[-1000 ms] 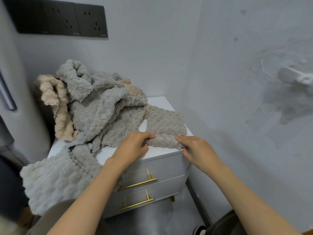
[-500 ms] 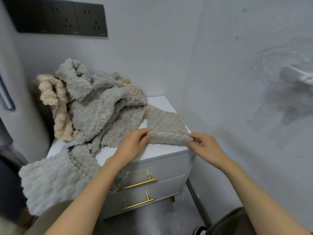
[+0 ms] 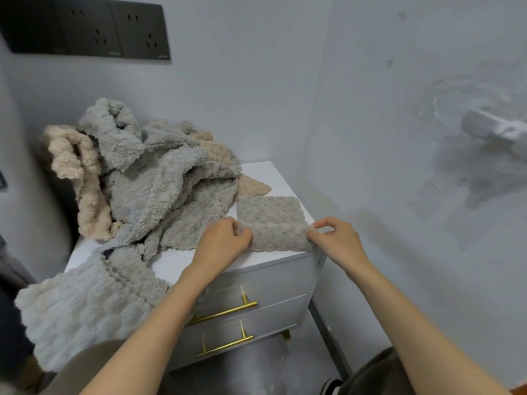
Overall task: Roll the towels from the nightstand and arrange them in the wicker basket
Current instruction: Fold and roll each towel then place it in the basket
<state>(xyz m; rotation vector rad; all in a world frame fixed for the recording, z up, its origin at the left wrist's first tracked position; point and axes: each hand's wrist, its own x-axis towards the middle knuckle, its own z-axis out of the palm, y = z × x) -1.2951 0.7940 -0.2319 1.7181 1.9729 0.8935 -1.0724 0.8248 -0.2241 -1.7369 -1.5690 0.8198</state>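
A pale grey towel (image 3: 85,303) hangs off the nightstand's (image 3: 265,173) front left corner, beside its gold drawer handles (image 3: 225,310). At the nightstand's front right edge, your left hand (image 3: 221,242) and right hand (image 3: 336,239) each pinch, fingers curled, one end of the small grey towel (image 3: 271,220), whose near edge is rolled over. Its far part lies flat on the nightstand top. Further back, a heap of grey and beige towels (image 3: 159,195) covers the nightstand's left side. Black wall sockets (image 3: 114,29) sit above the nightstand.
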